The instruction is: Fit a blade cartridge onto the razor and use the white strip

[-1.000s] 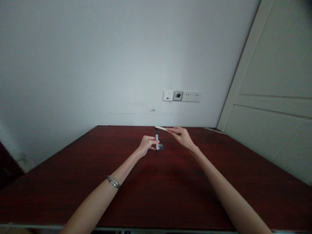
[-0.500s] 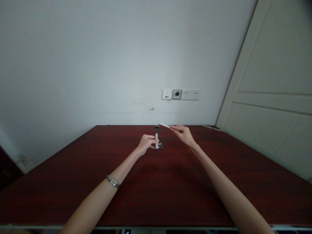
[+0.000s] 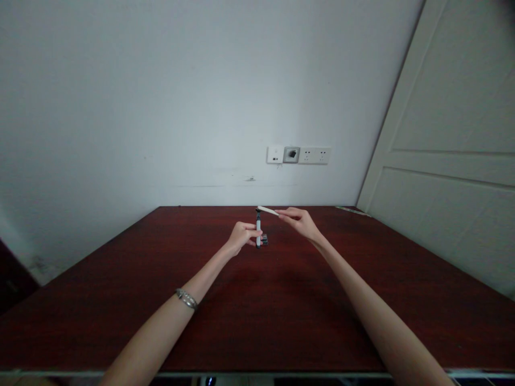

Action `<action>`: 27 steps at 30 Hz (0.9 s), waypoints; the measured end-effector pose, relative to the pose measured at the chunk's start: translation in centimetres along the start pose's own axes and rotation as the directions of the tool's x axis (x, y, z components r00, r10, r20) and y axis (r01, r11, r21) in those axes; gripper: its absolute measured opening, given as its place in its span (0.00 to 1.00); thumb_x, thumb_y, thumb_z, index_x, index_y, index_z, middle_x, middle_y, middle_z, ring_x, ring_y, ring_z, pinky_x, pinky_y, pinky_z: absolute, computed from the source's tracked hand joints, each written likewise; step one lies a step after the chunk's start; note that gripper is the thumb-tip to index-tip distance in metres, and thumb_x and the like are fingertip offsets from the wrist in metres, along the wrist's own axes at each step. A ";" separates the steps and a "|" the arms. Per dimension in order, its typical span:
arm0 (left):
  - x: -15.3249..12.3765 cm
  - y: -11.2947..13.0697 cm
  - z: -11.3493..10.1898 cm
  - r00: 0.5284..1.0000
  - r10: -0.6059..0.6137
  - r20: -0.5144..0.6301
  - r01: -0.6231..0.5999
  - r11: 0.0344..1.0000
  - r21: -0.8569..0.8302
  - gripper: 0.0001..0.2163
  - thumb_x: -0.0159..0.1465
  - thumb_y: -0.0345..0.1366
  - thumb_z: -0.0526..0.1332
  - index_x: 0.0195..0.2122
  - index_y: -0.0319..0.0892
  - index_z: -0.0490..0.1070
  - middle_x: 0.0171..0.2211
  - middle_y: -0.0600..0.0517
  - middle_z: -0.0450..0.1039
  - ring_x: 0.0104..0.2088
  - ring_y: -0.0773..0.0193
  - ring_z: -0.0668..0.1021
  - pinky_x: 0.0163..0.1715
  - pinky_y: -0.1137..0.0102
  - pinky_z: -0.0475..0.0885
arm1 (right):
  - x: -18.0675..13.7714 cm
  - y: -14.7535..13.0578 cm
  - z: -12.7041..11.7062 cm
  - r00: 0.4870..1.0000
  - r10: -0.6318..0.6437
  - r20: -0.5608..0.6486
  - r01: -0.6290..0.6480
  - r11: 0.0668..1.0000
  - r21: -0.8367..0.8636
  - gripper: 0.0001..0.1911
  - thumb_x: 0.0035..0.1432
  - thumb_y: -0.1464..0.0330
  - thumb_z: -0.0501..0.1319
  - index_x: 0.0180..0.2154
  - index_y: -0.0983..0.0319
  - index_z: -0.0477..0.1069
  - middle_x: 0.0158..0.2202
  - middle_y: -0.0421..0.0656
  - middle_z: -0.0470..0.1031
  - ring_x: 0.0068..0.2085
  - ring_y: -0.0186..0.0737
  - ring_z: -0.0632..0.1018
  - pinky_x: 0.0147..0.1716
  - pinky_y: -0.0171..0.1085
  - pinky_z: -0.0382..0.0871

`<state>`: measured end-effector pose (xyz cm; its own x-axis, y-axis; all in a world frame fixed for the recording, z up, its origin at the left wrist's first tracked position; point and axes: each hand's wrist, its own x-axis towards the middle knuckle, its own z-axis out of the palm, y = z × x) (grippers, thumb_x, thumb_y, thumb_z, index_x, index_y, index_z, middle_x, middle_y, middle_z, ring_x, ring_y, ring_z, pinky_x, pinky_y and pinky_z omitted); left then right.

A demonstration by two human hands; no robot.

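In the head view, the left hand (image 3: 241, 235) grips a white-handled razor (image 3: 258, 226) over the red-brown table (image 3: 281, 305), fingers closed, while the right hand (image 3: 300, 222) pinches a slim white stick (image 3: 268, 210), its tip at the razor's dark head.

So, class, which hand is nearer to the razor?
Left: the left hand holds the razor; the right hand is apart from it, to its right, holding a white stick.

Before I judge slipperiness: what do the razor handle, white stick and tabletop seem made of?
Razor handle: probably smooth plastic, evenly pale. White stick: perhaps matte plastic, plain-coloured, too small to be sure. Tabletop: wood or wood-look laminate, dark red with streaky grain and faint sheen.
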<state>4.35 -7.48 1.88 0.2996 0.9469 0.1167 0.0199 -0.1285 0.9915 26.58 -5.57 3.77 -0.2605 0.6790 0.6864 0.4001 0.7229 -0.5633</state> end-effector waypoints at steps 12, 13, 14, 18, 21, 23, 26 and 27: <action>0.6 -0.9 -0.2 0.993 0.072 -0.092 -0.065 0.995 0.077 0.08 0.50 0.35 0.66 0.27 0.34 0.73 0.21 0.50 0.73 0.24 0.65 0.77 0.26 0.71 0.73 | -0.5 -1.4 2.5 0.929 0.367 0.051 -0.350 0.823 0.447 0.21 0.51 0.51 0.56 0.33 0.63 0.71 0.18 0.35 0.59 0.16 0.26 0.58 0.12 0.28 0.52; 0.8 -1.1 -0.3 0.991 0.090 -0.100 -0.080 0.992 0.101 0.08 0.50 0.35 0.65 0.27 0.34 0.73 0.21 0.50 0.73 0.24 0.65 0.76 0.26 0.71 0.73 | -0.8 -1.9 3.2 0.918 0.386 0.092 -0.378 0.781 0.497 0.20 0.51 0.51 0.57 0.32 0.62 0.69 0.18 0.33 0.57 0.16 0.26 0.57 0.11 0.27 0.51; 0.9 -1.3 -0.4 0.988 0.107 -0.108 -0.093 0.987 0.129 0.08 0.50 0.35 0.65 0.27 0.34 0.73 0.21 0.50 0.74 0.24 0.65 0.76 0.26 0.71 0.73 | -1.1 -2.4 3.8 0.908 0.398 0.130 -0.401 0.740 0.539 0.19 0.50 0.52 0.57 0.31 0.62 0.67 0.18 0.33 0.57 0.16 0.25 0.57 0.11 0.27 0.50; 1.5 -2.0 -0.9 0.978 0.179 -0.106 -0.146 0.954 0.261 0.07 0.51 0.34 0.63 0.28 0.35 0.75 0.22 0.50 0.75 0.25 0.63 0.76 0.26 0.72 0.71 | -2.3 -3.8 5.8 0.885 0.419 0.206 -0.441 0.605 0.663 0.18 0.50 0.52 0.57 0.30 0.60 0.63 0.21 0.34 0.62 0.14 0.23 0.57 0.09 0.25 0.45; 1.8 -2.4 -1.2 0.972 0.215 -0.093 -0.174 0.929 0.326 0.09 0.51 0.35 0.62 0.30 0.35 0.76 0.24 0.50 0.76 0.27 0.62 0.76 0.27 0.72 0.70 | -2.7 -4.3 6.5 0.864 0.435 0.253 -0.472 0.530 0.704 0.18 0.50 0.52 0.57 0.31 0.60 0.62 0.17 0.32 0.61 0.13 0.23 0.53 0.09 0.25 0.41; 1.8 -2.5 -1.3 0.968 0.234 -0.090 -0.191 0.920 0.342 0.10 0.51 0.35 0.62 0.32 0.35 0.77 0.26 0.49 0.77 0.28 0.61 0.76 0.27 0.71 0.69 | -2.8 -4.4 6.7 0.854 0.438 0.280 -0.486 0.482 0.729 0.18 0.50 0.52 0.58 0.31 0.60 0.61 0.15 0.30 0.57 0.13 0.22 0.51 0.10 0.24 0.39; 1.8 -2.6 -1.3 0.960 0.271 -0.071 -0.230 0.908 0.350 0.10 0.51 0.35 0.62 0.32 0.35 0.77 0.27 0.49 0.77 0.29 0.60 0.76 0.29 0.72 0.69 | -3.1 -4.5 7.0 0.846 0.443 0.295 -0.488 0.425 0.762 0.18 0.48 0.53 0.60 0.31 0.60 0.61 0.14 0.29 0.53 0.13 0.21 0.49 0.11 0.24 0.38; 1.8 -2.6 -1.3 0.957 0.282 -0.064 -0.242 0.904 0.352 0.10 0.51 0.35 0.62 0.31 0.35 0.77 0.26 0.50 0.77 0.29 0.61 0.76 0.29 0.72 0.68 | -3.3 -4.5 7.3 0.843 0.454 0.290 -0.489 0.418 0.766 0.18 0.48 0.53 0.60 0.30 0.61 0.61 0.14 0.28 0.52 0.13 0.21 0.49 0.11 0.24 0.37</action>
<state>3.61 -5.08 -0.38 0.2317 0.8891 0.3946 0.2815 -0.4496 0.8477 19.23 -10.15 0.67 -0.2932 0.9371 0.1893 -0.3788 0.0680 -0.9230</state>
